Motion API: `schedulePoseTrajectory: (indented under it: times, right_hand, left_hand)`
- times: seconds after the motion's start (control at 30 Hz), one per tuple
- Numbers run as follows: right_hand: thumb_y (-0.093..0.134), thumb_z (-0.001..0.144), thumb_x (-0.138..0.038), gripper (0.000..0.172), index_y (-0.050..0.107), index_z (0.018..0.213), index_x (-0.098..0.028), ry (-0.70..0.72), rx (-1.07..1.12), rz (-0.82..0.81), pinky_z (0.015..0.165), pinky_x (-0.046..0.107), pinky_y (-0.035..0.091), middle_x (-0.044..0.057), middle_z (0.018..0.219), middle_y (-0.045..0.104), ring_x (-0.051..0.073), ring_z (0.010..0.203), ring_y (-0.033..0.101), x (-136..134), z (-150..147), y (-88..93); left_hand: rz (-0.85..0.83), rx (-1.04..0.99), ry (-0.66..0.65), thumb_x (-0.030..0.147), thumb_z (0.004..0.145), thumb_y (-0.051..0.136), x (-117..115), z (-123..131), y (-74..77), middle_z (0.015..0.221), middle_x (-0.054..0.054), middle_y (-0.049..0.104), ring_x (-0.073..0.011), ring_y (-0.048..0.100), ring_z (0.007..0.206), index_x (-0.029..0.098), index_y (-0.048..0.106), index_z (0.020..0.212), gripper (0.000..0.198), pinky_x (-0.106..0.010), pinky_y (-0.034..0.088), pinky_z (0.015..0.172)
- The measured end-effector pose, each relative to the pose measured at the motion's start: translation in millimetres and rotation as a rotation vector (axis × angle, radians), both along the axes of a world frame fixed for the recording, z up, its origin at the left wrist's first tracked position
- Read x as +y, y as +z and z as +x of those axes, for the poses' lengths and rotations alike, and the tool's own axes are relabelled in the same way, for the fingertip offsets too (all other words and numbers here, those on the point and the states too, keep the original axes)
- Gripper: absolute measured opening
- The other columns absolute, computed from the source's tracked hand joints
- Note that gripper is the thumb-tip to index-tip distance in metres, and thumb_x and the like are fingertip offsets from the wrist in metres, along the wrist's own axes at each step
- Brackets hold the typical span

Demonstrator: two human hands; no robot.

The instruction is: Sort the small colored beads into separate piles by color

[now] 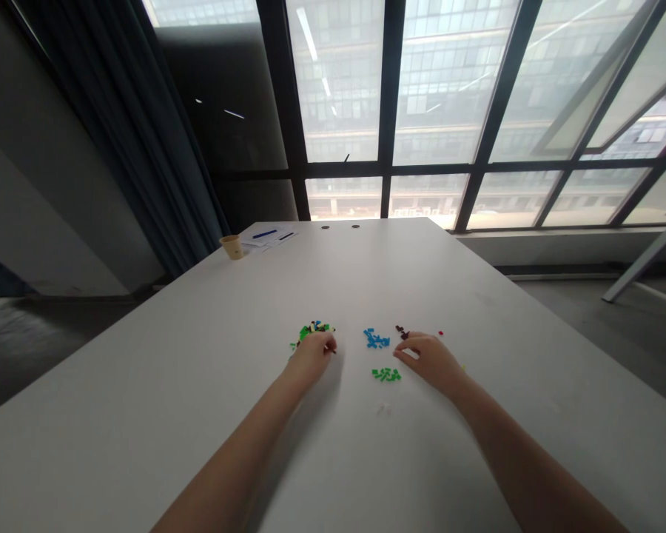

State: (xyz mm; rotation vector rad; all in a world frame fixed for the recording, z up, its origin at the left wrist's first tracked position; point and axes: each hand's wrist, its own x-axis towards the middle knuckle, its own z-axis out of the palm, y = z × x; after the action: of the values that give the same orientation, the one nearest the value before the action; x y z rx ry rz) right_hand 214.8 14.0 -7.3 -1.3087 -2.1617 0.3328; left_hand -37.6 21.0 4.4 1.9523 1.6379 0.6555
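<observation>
At the mixed heap of small coloured bricks, green, blue, yellow and dark ones together, my left hand is closed in a pinch. A tiny dark brick pokes out from its fingertips. My right hand rests just below a little group of dark brown bricks; its thumb and index finger are apart, and I see nothing between them. Between the hands lie a group of blue bricks and, nearer me, a group of green bricks.
A red piece lies beyond my right hand, and a yellow-green piece beside its wrist. Faint clear or white pieces are nearer me. A paper cup and papers with pens stand at the white table's far left.
</observation>
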Motion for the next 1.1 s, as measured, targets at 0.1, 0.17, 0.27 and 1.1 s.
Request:
schedulePoseTrajectory:
  times: [0.1,0.17,0.27,1.1]
  right_hand:
    - [0.055,0.077,-0.03,0.016,0.068,0.082,-0.022,0.026,0.132,0.051,0.059,0.025,0.041,0.002,0.066,0.058,0.012,0.059,0.051,-8.0,-16.7,2.1]
    - [0.058,0.075,-0.029,0.016,0.067,0.086,-0.022,0.042,0.205,0.111,0.06,0.025,0.042,0.001,0.066,0.056,0.012,0.061,0.051,-12.4,-25.3,1.7]
    - [0.061,0.073,-0.028,0.013,0.067,0.084,-0.022,0.062,0.254,0.197,0.062,0.026,0.042,0.001,0.064,0.054,0.013,0.062,0.05,-15.8,-31.1,1.2]
    - [0.059,0.077,-0.025,0.012,0.07,0.076,-0.021,-0.055,0.262,0.53,0.06,0.03,0.038,0.001,0.054,0.055,0.012,0.055,0.044,-10.2,10.1,28.9]
  left_hand:
    - [0.057,-0.318,-0.089,0.019,0.07,0.052,-8.7,18.2,3.5,0.081,-0.004,0.065,-0.0154,0.059,0.075,0.019,0.055,0.08,0.01,-0.026,0.044,0.067]
    - [0.082,-0.466,-0.094,0.023,0.07,0.056,-16.5,30.5,4.9,0.082,-0.004,0.065,-0.0159,0.06,0.078,0.02,0.053,0.086,0.016,-0.027,0.044,0.07]
    - [0.114,-0.538,-0.109,0.024,0.069,0.06,-25.3,42.2,6.6,0.081,-0.003,0.066,-0.0157,0.06,0.079,0.02,0.053,0.086,0.018,-0.029,0.043,0.077]
    - [-0.087,0.697,0.215,0.011,0.079,0.038,-16.6,12.8,-7.8,0.11,-0.017,0.051,-0.0267,0.048,0.101,0.011,0.051,0.108,0.032,-0.032,0.041,0.075]
